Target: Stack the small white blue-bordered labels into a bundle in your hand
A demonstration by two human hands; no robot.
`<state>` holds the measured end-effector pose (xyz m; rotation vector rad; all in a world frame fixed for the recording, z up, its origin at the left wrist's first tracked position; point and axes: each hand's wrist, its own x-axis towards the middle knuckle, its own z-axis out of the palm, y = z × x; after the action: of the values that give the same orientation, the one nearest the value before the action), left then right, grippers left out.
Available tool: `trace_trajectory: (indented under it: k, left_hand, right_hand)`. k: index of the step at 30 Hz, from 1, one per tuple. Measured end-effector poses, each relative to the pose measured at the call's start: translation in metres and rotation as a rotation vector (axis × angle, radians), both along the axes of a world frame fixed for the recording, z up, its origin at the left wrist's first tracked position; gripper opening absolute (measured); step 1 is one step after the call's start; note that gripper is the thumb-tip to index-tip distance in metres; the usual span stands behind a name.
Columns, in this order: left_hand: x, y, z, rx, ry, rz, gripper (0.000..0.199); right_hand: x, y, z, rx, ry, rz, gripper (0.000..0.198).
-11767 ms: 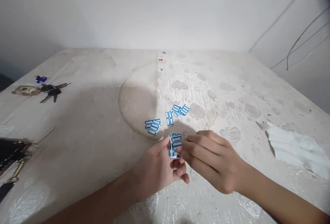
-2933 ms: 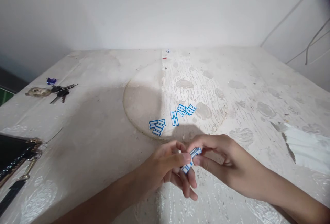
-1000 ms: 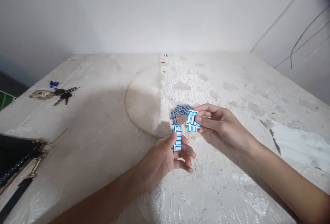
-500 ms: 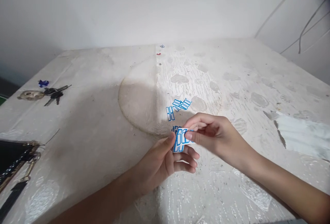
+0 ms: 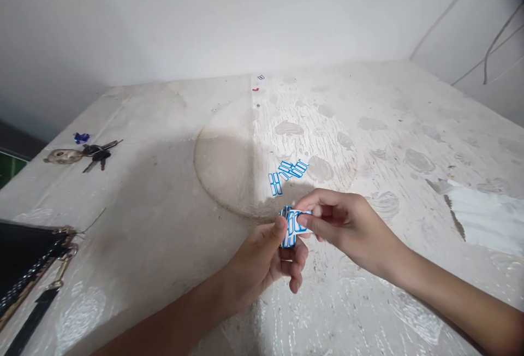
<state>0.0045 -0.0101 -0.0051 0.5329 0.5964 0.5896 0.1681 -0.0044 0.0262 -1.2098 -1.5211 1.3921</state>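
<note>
Small white paper pieces with blue outlines (image 5: 289, 240) are pinched between the thumb and fingers of my left hand (image 5: 262, 257). From the right, my right hand (image 5: 347, 219) grips one white piece with blue print (image 5: 298, 221) by thumb and forefinger, overlapping the pieces in the left hand. Whether the two sets are joined cannot be made out. Just beyond the hands, several similar blue-outlined cutouts (image 5: 275, 184) lie loose and partly overlapping on the table.
Keys with a fob (image 5: 63, 156) and a small blue wrapper (image 5: 81, 137) lie at the left. A black bag with a strap (image 5: 28, 257) sits at the near left. White torn paper (image 5: 487, 217) lies at the right. Tiny red (image 5: 256, 89) and blue scraps (image 5: 261, 77) are near the wall.
The view has shifted slightly, moving everything a little right and down. My left fingers have curled in more, and both hands still hold the paper pieces.
</note>
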Motion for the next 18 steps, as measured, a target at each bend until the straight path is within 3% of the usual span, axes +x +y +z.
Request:
trace_trajectory:
  k: [8, 13, 18]
  left_hand:
    - [-0.001, 0.001, 0.002, -0.091, -0.019, 0.005, 0.041]
    - [0.0, 0.001, 0.0, -0.081, -0.022, -0.02, 0.043]
    - [0.0, -0.002, -0.001, -0.073, -0.074, -0.047, 0.041]
  right_hand:
    - [0.017, 0.002, 0.008, 0.075, 0.008, -0.028, 0.025]
    - [0.013, 0.001, 0.009, 0.111, 0.077, 0.0, 0.006]
    - [0.005, -0.001, 0.003, 0.048, 0.136, 0.055, 0.008]
